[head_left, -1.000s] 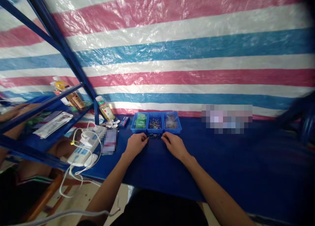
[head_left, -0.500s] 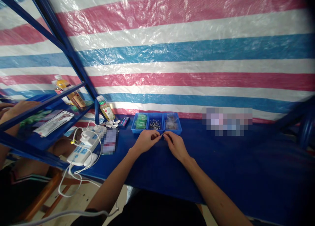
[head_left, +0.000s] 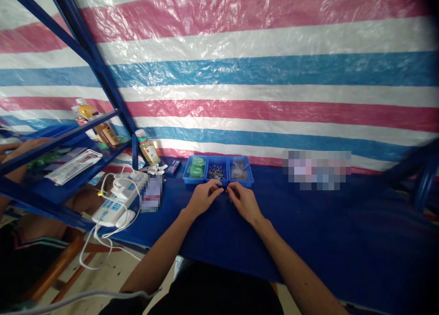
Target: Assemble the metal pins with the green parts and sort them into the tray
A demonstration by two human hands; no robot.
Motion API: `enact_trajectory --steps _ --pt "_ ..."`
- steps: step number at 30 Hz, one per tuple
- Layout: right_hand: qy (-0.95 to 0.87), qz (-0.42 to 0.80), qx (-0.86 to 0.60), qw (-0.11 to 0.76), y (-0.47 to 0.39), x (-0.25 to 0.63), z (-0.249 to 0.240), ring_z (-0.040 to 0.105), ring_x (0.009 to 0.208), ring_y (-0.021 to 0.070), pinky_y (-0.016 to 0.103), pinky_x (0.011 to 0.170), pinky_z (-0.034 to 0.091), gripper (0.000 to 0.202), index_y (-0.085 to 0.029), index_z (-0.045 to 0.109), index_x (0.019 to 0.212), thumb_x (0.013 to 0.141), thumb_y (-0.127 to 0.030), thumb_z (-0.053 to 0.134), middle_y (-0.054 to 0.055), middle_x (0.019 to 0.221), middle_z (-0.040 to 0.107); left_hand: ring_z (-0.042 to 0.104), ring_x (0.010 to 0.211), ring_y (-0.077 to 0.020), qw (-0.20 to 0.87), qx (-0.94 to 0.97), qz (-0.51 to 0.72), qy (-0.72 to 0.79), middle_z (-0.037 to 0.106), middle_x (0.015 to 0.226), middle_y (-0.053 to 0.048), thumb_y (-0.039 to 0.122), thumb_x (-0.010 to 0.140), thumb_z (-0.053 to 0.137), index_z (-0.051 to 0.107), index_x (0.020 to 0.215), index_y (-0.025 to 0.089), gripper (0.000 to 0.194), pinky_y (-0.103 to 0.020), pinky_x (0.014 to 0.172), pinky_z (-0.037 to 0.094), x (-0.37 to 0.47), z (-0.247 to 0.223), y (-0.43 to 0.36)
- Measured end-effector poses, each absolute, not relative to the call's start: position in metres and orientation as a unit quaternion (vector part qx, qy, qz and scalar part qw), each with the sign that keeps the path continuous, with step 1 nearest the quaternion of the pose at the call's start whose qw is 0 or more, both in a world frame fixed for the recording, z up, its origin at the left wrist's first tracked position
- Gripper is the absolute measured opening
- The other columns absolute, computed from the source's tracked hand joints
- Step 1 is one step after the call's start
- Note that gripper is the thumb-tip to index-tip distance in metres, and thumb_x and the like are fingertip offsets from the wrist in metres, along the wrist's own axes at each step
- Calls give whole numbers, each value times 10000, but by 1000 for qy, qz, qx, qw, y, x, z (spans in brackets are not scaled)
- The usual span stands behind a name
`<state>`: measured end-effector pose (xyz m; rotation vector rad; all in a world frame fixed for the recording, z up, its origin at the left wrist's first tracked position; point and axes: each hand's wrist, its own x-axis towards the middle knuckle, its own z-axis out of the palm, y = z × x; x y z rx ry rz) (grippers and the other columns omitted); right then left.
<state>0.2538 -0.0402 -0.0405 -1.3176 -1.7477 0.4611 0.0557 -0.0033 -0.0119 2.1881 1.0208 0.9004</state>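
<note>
My left hand (head_left: 205,197) and my right hand (head_left: 243,200) meet just in front of a blue three-part tray (head_left: 217,184). Thumb and fingers of each hand are pinched together, with their tips a small gap apart. Whatever they hold is too small to make out. In the tray's left compartment lie green plastic packets (head_left: 196,168). Small metal pieces like screws or pins (head_left: 216,171) fill the middle one. Clear plastic bags (head_left: 239,168) with brownish contents sit in the right one.
To the left lie a white power strip (head_left: 115,205) with tangled cables, a pixelated item (head_left: 152,192), a bottle (head_left: 148,148) and a small blue box (head_left: 173,167). A blue metal frame (head_left: 99,72) rises there; another person's arm (head_left: 20,155) is beyond it. Another pixelated patch (head_left: 317,169) is at the back right.
The fingertips of my two hands have drawn slightly apart. A thin light piece seen between them before is no longer clear. The view has shifted a little.
</note>
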Motion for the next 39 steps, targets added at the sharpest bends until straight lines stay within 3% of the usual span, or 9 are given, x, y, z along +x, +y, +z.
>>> enact_trajectory --steps 2,8,14,27,33,39 --pt "-717 172 -516 436 -40 254 -40 697 771 204 301 702 524 177 -238 674 1022 999 -333 527 34 921 745 676 760 -153 270 812 347 385 746 887 -15 370 982 603 652 1201 204 279 -249 728 508 55 -12 -3" --pt "-737 155 -478 452 -39 256 -43 715 882 223 330 834 544 212 -241 736 1021 999 -280 529 58 981 748 691 923 -169 226 845 337 347 752 1040 -33 296 993 583 720 1051 207 174 -272 858 516 60 -15 -4" --pt "-728 165 -494 446 -39 256 -45 712 915 241 357 843 551 247 -248 723 1101 998 -276 500 65 1053 753 680 861 -165 221 840 330 369 752 992 -42 318 1000 569 727 997 189 204 -270 813 517 60 -15 -5" --pt "-732 162 -503 430 -38 256 -44 687 884 227 349 856 512 224 -246 672 957 1025 -309 467 51 961 724 673 838 -153 206 855 311 360 753 1005 -40 310 1008 555 731 1007 188 214 -254 807 504 61 -15 -6" --pt "-733 161 -492 441 -38 255 -46 691 943 231 349 866 519 191 -236 656 1082 1004 -283 488 62 1056 729 661 807 -149 207 851 315 365 751 983 -41 316 1017 530 724 1004 184 235 -251 775 495 61 -12 -8" --pt "-734 161 -489 443 -41 254 -41 681 919 226 340 857 508 182 -245 643 1006 1015 -267 463 55 994 717 635 746 -140 202 856 311 361 741 923 -36 308 1005 548 725 993 180 219 -248 743 483 61 -12 -8"
